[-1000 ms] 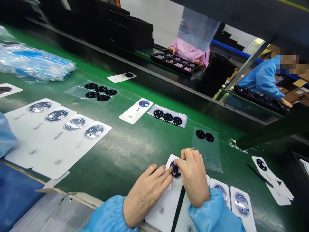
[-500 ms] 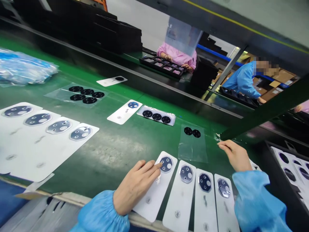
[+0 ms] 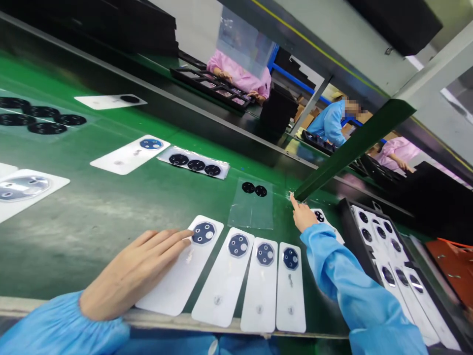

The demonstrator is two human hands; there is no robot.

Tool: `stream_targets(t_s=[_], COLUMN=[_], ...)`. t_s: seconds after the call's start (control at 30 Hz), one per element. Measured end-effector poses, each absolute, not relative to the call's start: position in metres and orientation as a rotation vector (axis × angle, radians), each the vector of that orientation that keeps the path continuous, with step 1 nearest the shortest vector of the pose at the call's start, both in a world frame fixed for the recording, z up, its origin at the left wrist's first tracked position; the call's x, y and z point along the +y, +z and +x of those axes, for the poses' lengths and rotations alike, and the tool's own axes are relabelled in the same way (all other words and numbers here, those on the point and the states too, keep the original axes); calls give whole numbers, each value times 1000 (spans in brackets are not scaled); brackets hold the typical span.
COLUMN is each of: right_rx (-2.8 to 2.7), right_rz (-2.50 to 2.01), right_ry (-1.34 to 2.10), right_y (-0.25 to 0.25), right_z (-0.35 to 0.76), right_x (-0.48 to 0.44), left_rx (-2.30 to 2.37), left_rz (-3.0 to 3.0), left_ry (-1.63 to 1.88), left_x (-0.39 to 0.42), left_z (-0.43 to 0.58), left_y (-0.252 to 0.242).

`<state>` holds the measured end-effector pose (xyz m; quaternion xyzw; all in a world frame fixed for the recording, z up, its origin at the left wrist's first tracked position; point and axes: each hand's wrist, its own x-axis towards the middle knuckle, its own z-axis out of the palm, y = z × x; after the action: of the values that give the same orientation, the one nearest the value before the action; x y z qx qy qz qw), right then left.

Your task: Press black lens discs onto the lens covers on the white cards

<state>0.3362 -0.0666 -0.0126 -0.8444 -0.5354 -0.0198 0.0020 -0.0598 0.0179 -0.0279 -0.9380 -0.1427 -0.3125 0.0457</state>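
Note:
My left hand [image 3: 142, 268] lies flat with fingers stretched over a white panel [image 3: 177, 291], its fingertips at the edge of the dark octagonal disc [image 3: 203, 232]. Three similar panels stand in a row beside it, the nearest one [image 3: 223, 281] just to the right. Further right, my right hand [image 3: 303, 214] reaches forward, index finger extended onto a small whitish scrap [image 3: 291, 194] at the foot of a green post. Between the hands and beyond the row lies a clear sheet [image 3: 251, 209] bearing two black discs [image 3: 254, 189].
A black tray [image 3: 347, 209] of panels is at the right. The green post [image 3: 354, 148] slants up beyond my right hand. Further back lie a disc strip [image 3: 194, 162], a loose panel [image 3: 129, 155] and another disc sheet [image 3: 44, 118]. Co-workers [image 3: 240, 74] sit across the bench.
The view has swung to the right. My right hand has moved forward to the scrap by the post, its index finger now extended. My left hand stays on the same panel.

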Motion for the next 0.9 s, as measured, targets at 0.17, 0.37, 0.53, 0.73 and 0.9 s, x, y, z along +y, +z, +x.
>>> stream_targets(t_s=[0.17,0.37,0.53,0.73,0.9], right_rx=[-1570,-1650,-1802,-1770,-1819], right_rz=[-2550,-2284,-2086,-2015,-1954], right_ry=[17,90,437,528,588], right_y=[-5,11,0,-11,-8], right_z=[347,333,309,301,302], right_x=[-78,-116,-151,-151,-145], left_rx=[-392,-510,-226,-29,-65], left_rz=[-2901,-3028,-3245,-3211,-3217], left_ry=[-967,-1118,-954,-847,-808], left_x=[-15,-73,-111,-126,-127], left_z=[-61,-19,45,91,95], left_y=[-29,-25,-17,-26,-34])
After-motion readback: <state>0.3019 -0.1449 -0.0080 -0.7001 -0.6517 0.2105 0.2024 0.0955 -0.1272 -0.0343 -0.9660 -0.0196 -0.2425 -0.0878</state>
